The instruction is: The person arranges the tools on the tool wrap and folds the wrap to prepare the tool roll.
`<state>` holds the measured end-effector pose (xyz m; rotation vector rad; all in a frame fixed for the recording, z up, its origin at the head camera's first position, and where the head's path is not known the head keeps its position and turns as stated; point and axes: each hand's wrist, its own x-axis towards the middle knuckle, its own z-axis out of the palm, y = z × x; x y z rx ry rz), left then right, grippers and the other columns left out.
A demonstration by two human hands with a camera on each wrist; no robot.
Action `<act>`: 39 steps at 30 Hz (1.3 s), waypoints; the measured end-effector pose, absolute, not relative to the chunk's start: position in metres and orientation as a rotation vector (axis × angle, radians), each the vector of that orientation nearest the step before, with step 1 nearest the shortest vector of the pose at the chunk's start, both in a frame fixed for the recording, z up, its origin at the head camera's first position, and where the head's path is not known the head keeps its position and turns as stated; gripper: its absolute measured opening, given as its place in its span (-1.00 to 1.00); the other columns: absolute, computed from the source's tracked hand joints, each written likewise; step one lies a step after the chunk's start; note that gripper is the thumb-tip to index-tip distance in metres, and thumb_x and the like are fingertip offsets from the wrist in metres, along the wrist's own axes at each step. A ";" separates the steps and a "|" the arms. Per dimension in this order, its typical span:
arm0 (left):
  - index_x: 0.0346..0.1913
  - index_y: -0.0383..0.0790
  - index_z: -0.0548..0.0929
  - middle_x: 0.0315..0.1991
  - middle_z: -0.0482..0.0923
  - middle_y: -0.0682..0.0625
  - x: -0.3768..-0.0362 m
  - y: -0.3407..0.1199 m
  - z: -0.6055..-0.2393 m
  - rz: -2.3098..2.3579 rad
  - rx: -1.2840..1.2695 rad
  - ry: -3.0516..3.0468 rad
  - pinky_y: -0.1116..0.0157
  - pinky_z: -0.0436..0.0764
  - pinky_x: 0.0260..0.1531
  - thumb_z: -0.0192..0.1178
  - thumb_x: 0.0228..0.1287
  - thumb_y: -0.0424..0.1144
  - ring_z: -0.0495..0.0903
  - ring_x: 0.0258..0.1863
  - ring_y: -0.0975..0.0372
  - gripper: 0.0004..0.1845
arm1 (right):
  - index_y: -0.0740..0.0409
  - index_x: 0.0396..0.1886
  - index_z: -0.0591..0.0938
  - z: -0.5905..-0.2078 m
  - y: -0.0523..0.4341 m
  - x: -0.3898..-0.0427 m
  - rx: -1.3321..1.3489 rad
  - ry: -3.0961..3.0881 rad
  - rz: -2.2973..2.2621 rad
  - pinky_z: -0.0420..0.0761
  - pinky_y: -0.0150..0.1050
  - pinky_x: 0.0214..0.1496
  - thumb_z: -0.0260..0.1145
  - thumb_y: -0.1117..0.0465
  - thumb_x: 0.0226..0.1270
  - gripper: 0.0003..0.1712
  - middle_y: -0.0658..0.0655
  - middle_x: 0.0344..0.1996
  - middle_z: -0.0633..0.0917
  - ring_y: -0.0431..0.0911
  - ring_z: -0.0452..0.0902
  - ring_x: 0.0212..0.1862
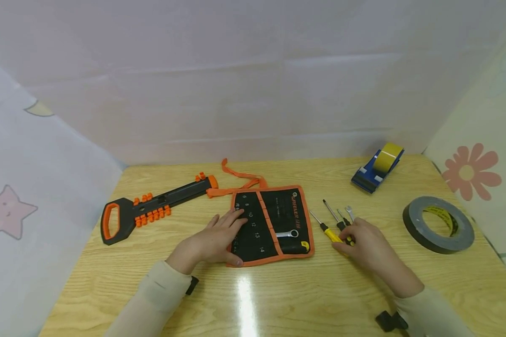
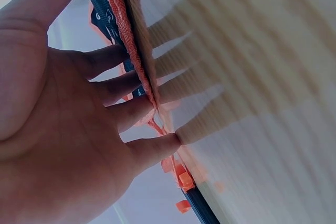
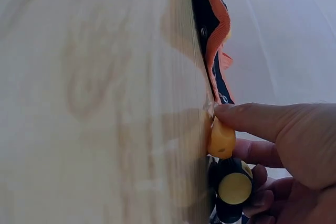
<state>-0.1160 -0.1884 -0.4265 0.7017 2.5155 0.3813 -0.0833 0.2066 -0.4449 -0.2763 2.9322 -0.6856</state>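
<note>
A black tool pouch (image 1: 284, 210) with orange edging lies flat, its pockets numbered. My left hand (image 1: 219, 238) rests on its left side with fingers spread; in the left wrist view those fingers (image 2: 139, 111) reach along the orange edge. A ring-ended wrench (image 1: 288, 234) and a black tool with a yellow end (image 1: 305, 245) show in the pouch. Right of it, my right hand (image 1: 364, 241) pinches a yellow-handled screwdriver (image 1: 330, 233) between thumb and index finger. Beside that lie a black-handled screwdriver (image 1: 340, 225) and a small wrench (image 1: 349, 212), partly hidden by the hand.
At the left lies a black and orange tool holder (image 1: 160, 206) with orange clips. The pouch's orange strap (image 1: 246, 175) trails toward it. A blue tape dispenser (image 1: 368, 175) with yellow tape stands at the back right, and a grey tape roll (image 1: 417, 229) lies at the right.
</note>
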 end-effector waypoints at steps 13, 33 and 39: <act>0.72 -0.28 0.16 0.80 -0.20 -0.21 -0.117 -0.188 -0.426 0.382 0.710 2.513 -0.33 -0.10 0.70 0.60 0.22 0.10 -0.20 0.80 -0.15 0.18 | 0.15 -0.35 0.84 -0.447 0.207 -0.081 -0.324 2.981 -0.740 0.30 -0.32 -0.38 0.65 0.10 0.25 -0.79 -0.01 -0.42 0.55 -0.16 0.32 -0.40; 0.72 -0.27 0.16 0.81 -0.21 -0.18 -0.117 -0.189 -0.429 0.367 0.702 2.512 -0.32 -0.11 0.70 0.59 0.22 0.11 -0.22 0.80 -0.13 0.18 | 0.11 -0.18 0.84 -0.428 0.208 -0.089 -0.365 2.964 -0.810 0.33 -0.32 -0.42 0.55 0.09 0.43 -0.82 -0.09 -0.50 0.62 -0.21 0.35 -0.46; 0.72 -0.28 0.16 0.81 -0.21 -0.19 -0.116 -0.188 -0.428 0.367 0.703 2.513 -0.32 -0.11 0.71 0.59 0.22 0.11 -0.22 0.80 -0.13 0.18 | 0.10 -0.12 0.85 -0.427 0.202 -0.098 -0.504 3.004 -0.798 0.34 -0.33 -0.41 0.54 0.15 0.44 -0.86 -0.10 -0.46 0.65 -0.24 0.34 -0.45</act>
